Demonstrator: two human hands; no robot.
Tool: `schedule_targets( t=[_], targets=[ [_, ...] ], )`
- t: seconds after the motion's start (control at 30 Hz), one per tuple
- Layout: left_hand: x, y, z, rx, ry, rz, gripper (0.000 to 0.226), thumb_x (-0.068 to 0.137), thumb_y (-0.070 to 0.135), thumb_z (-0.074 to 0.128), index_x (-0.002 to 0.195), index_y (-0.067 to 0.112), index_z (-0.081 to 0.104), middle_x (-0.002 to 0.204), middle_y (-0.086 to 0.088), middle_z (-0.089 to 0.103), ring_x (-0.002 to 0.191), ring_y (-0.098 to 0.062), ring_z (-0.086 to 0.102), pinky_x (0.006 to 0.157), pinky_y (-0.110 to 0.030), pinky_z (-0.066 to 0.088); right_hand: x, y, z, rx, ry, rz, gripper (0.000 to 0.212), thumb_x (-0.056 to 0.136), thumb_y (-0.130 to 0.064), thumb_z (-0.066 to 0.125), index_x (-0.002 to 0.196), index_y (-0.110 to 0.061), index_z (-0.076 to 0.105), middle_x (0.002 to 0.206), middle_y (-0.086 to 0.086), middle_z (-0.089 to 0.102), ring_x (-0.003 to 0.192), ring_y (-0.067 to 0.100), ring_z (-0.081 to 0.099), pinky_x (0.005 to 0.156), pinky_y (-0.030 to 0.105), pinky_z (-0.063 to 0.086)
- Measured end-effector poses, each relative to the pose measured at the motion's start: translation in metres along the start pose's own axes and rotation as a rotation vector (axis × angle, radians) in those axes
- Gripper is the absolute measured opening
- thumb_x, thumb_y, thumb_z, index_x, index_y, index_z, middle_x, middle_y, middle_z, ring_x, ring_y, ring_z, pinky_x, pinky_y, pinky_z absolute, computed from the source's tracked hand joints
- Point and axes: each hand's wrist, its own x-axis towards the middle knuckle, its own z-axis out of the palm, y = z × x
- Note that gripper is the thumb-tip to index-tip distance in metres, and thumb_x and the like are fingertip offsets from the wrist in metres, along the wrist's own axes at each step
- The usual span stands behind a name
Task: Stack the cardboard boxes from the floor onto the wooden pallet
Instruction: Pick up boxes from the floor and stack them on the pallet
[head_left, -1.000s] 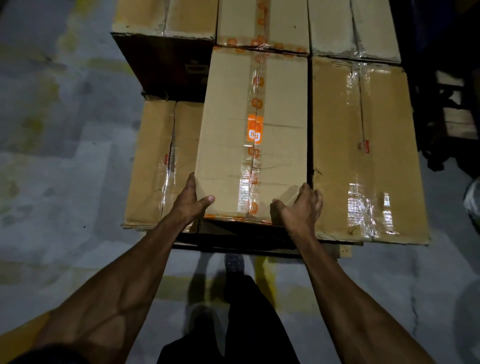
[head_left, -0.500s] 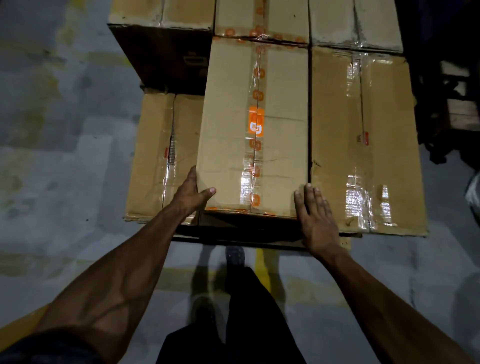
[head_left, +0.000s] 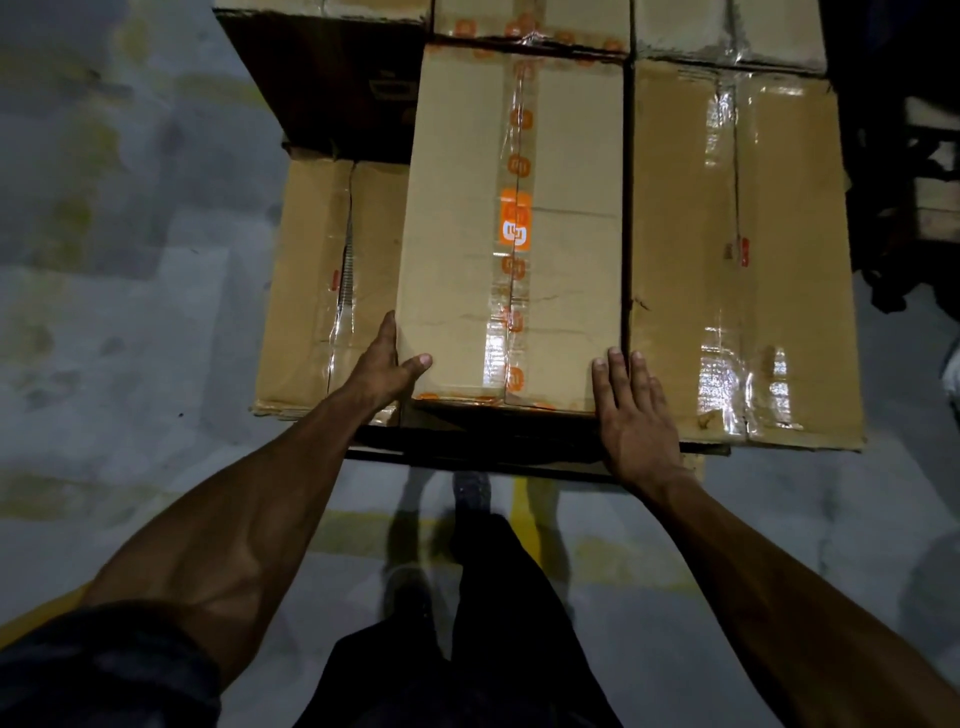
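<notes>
Seating the orange-taped box (head_left: 511, 228) on the stack; it's the landmark. Left of it, a lower box (head_left: 332, 286): height step, no side support there. Left hand (head_left: 387, 364) clamps its near-left corner, thumb curled on top, fingers down the side. Right hand (head_left: 631, 410) lies flat, fingers straight, at its near-right corner against the right-hand box (head_left: 737, 249). Risks, as I judge: the near edge seems to overhang the pallet (head_left: 519, 457), so uneven pushing could skew or tip it leftward.

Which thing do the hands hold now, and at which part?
The left hand grips the orange-taped box at its near left corner. The right hand lies flat at the near right corner, fingers straight.
</notes>
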Motion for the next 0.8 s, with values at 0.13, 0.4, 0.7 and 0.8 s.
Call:
schedule_targets(
  t=[0.13, 0.4, 0.7, 0.8],
  targets=[
    [-0.005, 0.008, 0.003, 0.023, -0.004, -0.014, 0.106, 0.080, 0.046, 0.072, 0.161, 0.023, 0.007, 0.160, -0.007, 0.035, 0.145, -0.025, 0.037, 0.121, -0.048, 0.031, 0.003, -0.004, 0.004, 0.036, -0.014, 0.028, 0.082, 0.103, -0.041, 0.042, 0.154, -0.007, -0.013, 0.165, 0.018, -0.015, 0.151, 0.036, -0.019, 0.120, 0.045, -0.012],
    [-0.007, 0.023, 0.000, 0.310, 0.012, 0.092, 0.111, 0.082, 0.057, 0.066, 0.161, 0.012, 0.001, 0.166, -0.013, 0.020, 0.152, -0.027, 0.022, 0.125, -0.047, 0.021, 0.008, -0.010, 0.007, 0.002, 0.029, 0.067, 0.072, 0.100, -0.033, 0.027, 0.158, -0.001, 0.000, 0.165, 0.022, -0.007, 0.153, 0.039, -0.009, 0.121, 0.047, -0.008],
    [-0.036, 0.040, 0.008, 1.294, -0.044, 0.286, 0.119, 0.085, 0.084, 0.037, 0.158, 0.003, -0.011, 0.167, -0.014, -0.016, 0.155, -0.026, -0.011, 0.123, -0.038, -0.004, 0.007, -0.016, 0.003, 0.015, -0.021, 0.114, 0.083, 0.098, -0.021, 0.048, 0.157, -0.002, -0.008, 0.165, 0.022, -0.011, 0.153, 0.041, -0.007, 0.121, 0.048, -0.008],
    [-0.035, 0.048, 0.009, 1.373, -0.048, 0.285, 0.119, 0.086, 0.080, 0.042, 0.158, 0.000, -0.009, 0.167, -0.017, -0.012, 0.156, -0.028, -0.008, 0.124, -0.038, -0.001, 0.006, -0.014, 0.001, -0.009, -0.040, 0.106, 0.080, 0.099, -0.020, 0.043, 0.157, -0.002, -0.009, 0.165, 0.022, -0.012, 0.153, 0.041, -0.007, 0.123, 0.050, -0.004]
  ],
)
